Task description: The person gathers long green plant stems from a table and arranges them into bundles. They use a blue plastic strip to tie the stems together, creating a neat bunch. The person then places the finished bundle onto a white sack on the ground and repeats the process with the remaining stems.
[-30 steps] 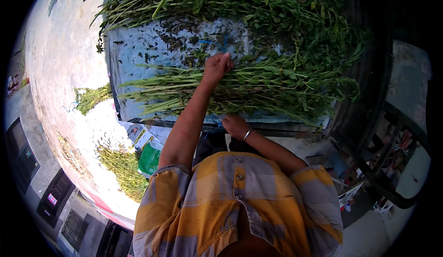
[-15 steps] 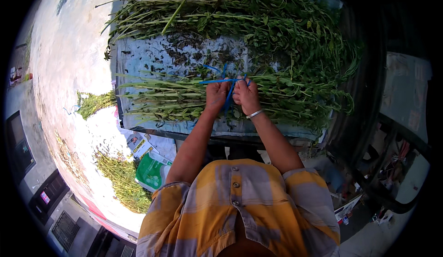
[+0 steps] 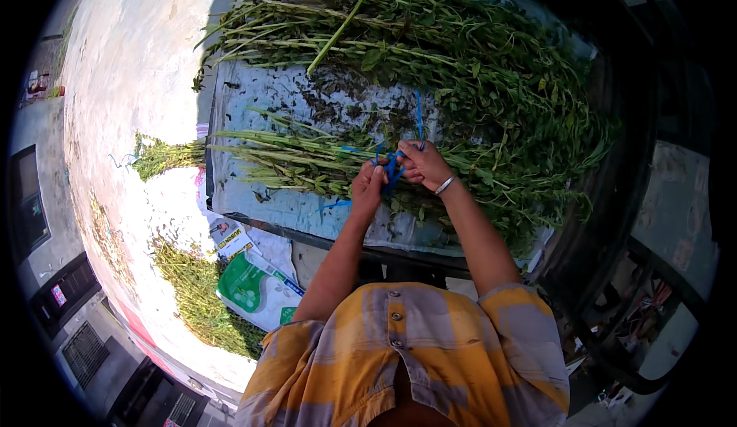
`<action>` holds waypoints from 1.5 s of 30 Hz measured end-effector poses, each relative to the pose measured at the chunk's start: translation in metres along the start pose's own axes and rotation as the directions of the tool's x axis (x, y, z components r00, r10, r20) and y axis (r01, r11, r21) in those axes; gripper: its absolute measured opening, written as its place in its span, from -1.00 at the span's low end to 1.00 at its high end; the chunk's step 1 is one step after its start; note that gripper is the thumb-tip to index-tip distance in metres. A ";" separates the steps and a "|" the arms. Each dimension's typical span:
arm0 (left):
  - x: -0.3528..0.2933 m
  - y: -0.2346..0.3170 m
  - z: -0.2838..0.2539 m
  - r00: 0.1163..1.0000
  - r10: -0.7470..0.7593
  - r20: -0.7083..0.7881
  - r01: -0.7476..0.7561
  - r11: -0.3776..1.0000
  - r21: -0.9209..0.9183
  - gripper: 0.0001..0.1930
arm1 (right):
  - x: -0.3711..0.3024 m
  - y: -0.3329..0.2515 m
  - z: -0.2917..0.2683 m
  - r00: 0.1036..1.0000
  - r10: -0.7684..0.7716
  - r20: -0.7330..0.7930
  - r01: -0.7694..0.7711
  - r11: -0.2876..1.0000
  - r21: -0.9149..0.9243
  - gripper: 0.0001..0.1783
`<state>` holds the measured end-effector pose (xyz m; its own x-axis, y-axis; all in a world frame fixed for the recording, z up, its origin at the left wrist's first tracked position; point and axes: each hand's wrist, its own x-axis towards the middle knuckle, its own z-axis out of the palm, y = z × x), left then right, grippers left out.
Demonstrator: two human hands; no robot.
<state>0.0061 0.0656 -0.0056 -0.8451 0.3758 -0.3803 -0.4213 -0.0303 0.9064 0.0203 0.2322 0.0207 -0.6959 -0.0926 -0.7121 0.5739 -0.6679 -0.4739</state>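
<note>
A bundle of green leafy stalks [image 3: 295,164] lies across the near side of a pale sheet [image 3: 246,93], bare stem ends to the left and leaves to the right. Blue plastic twine [image 3: 392,169] is looped around its middle. My left hand [image 3: 369,183] is closed on the twine, just left of the crossing strands. On the other side, my right hand [image 3: 427,166] pinches the twine too, a silver bangle on its wrist. One strand runs up from the right hand toward the far stalks. The underside of the bundle is hidden.
Beyond the bundle lies a wider heap of leafy stalks [image 3: 414,32], with crumbled dark leaves between the two. More stalks [image 3: 203,296] lie on sunlit ground at the left, beside a green and white sack [image 3: 253,285]. A dark metal frame [image 3: 614,304] stands at the right.
My hands have come closer to the bundle and drawn the twine together into a tighter tangle. A loose strand now stretches away from my right hand. The view has shifted slightly.
</note>
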 end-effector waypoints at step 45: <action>-0.025 -0.024 0.011 0.950 0.295 -0.106 -0.201 0.832 0.517 -0.67 | 0.020 -0.115 0.164 0.639 -0.677 0.365 0.743 0.421 -0.520 -0.69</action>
<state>0.0408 0.0672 -0.0161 -0.9616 0.2501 -0.1133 -0.0107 0.3780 0.9257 -0.1305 0.1863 0.1462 -0.9908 0.1234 0.0553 -0.0515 0.0341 -0.9981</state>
